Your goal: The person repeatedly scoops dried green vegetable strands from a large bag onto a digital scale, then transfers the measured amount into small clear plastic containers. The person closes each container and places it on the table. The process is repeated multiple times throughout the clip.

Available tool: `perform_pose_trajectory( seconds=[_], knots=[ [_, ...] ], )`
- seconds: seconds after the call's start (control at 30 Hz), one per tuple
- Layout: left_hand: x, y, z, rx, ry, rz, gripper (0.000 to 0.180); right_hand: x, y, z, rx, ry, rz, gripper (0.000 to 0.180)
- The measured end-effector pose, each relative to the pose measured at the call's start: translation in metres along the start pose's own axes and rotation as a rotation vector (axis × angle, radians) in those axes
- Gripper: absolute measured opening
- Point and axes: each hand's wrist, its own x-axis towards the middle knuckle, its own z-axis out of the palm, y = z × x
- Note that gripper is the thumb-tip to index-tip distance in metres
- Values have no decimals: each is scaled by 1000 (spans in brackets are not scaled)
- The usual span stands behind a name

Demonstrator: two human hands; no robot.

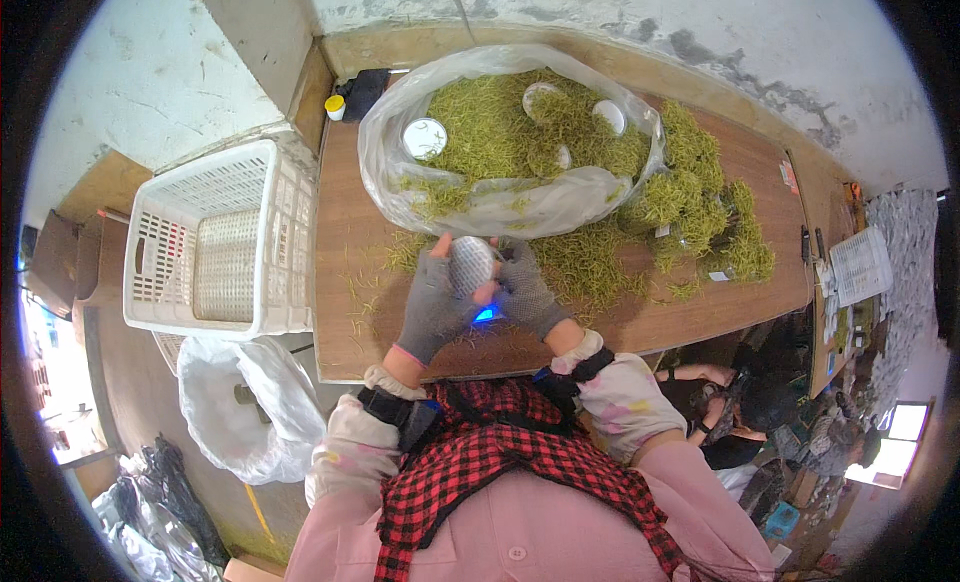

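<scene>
My left hand (433, 307), in a grey fingerless glove, is closed round the left side of a round silver disc (470, 266) with a finely patterned face. On its other side, my right hand (528, 290), gloved the same way, grips the edge with its fingertips. The disc is held over the near part of the brown table (350, 317). Just beyond it lies a wide clear plastic bag (385, 197) full of thin yellow-green dried strands (470, 112). Several round pieces lie among the strands, among them a white disc with dark marks (425, 138).
A white plastic basket (268, 267) stands left of the table, above a white-lined bin (225, 402). More strands (690, 172) are heaped right of the bag. A small yellow-lidded pot (335, 107) sits at the back left. Another person's arms (705, 377) show beyond the right side.
</scene>
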Motion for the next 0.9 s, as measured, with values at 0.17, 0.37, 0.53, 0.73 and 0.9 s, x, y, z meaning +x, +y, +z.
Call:
perform_pose_trajectory(
  seconds=[0.17, 0.37, 0.53, 0.73, 0.9],
  knots=[
    [6, 4, 14, 80, -30, 86, 87, -4, -9, -2, 185, 52, 265, 39],
    [4, 6, 17, 91, -48, 134, 84, -19, -42, -36, 242, 137, 236, 44],
    [2, 7, 18, 164, -87, 191, 84, -20, -38, -43, 155, 133, 228, 21],
    [-2, 9, 18, 312, -107, 254, 83, -18, -35, -26, 230, -58, 551, 12],
    [-2, 5, 14, 357, -106, 253, 87, -30, -35, -34, 809, 86, 526, 20]
  ],
)
